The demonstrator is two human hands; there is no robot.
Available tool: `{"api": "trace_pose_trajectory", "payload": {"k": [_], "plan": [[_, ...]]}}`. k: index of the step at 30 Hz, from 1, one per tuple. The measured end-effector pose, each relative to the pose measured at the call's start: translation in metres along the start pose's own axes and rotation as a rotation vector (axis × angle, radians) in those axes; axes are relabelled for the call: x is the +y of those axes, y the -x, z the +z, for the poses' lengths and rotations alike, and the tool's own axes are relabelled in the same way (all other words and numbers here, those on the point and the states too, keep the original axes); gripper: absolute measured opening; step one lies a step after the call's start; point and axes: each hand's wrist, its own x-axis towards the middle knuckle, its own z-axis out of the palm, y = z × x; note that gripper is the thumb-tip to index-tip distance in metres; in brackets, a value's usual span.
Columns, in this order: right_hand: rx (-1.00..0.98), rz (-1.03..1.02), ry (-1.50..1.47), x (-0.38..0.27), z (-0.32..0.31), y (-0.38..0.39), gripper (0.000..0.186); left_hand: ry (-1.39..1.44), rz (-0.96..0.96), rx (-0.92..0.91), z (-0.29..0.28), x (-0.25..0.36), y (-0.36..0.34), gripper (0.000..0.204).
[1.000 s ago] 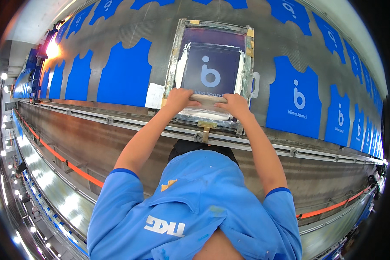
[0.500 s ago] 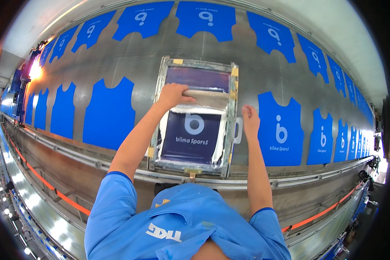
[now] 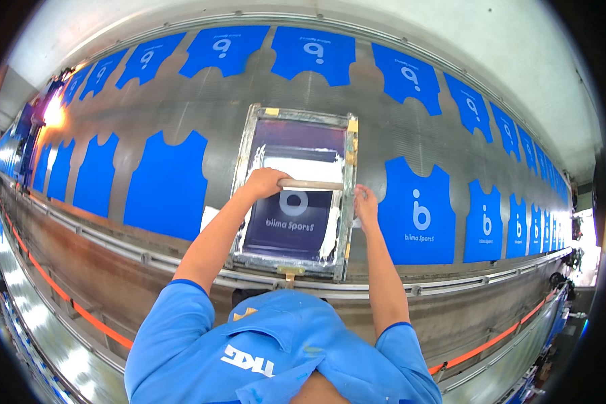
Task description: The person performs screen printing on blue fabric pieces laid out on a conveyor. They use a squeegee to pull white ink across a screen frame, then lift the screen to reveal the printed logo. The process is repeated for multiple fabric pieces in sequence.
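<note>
My left hand (image 3: 264, 183) is closed on the left end of a squeegee (image 3: 314, 184), which lies across a printing screen. White ink (image 3: 301, 161) is heaped just beyond the blade and smeared down the right margin. Around the mesh runs a worn metal screen frame (image 3: 350, 151) with bits of yellow tape. A round logo and lettering show in the dark mesh (image 3: 286, 239) on the near side of the squeegee. My right hand (image 3: 365, 205) is at the frame's right edge, its fingers curled together; I cannot make out anything between them.
Blue vest-shaped fabric panels lie in two rows along the long grey table (image 3: 236, 101). A printed panel (image 3: 419, 215) is right of the screen, an unprinted one (image 3: 167, 185) left. A metal rail (image 3: 390, 289) follows the near edge. A bright glow (image 3: 54, 116) shows at far left.
The squeegee in my left hand has come nearer, and the white ink now lies on its far side. My right hand has moved left, up to the frame's edge. The whole view has shifted slightly.
</note>
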Motion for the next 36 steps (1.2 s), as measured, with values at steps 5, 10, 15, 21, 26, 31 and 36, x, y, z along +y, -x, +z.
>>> {"api": "trace_pose_trajectory", "payload": {"k": [5, 10, 15, 21, 26, 31, 36], "plan": [[-0.035, -0.029, -0.163, -0.037, -0.003, -0.01, 0.028, 0.021, 0.061, 0.173, 0.053, 0.033, 0.101, 0.057], [0.05, -0.131, -0.231, -0.044, 0.008, -0.003, 0.025, -0.005, 0.107, 0.326, 0.104, 0.05, 0.196, 0.066], [0.313, -0.325, -0.03, -0.001, 0.011, -0.017, 0.019, 0.049, 0.153, 0.275, 0.128, 0.044, 0.203, 0.07], [0.322, -0.321, -0.079, 0.019, 0.027, -0.019, 0.022, 0.414, -0.101, 0.426, 0.105, 0.062, 0.188, 0.06], [0.211, -0.385, -0.209, 0.02, 0.074, 0.001, 0.021, 0.79, -0.299, 0.58, 0.107, 0.027, 0.195, 0.042], [0.247, -0.32, -0.128, 0.02, 0.054, 0.013, 0.022, 1.142, -0.384, 0.753, 0.105, 0.046, 0.179, 0.042], [0.252, -0.302, -0.09, 0.023, 0.05, 0.004, 0.023, 0.721, -0.415, 0.854, 0.073, 0.016, 0.174, 0.037]]}}
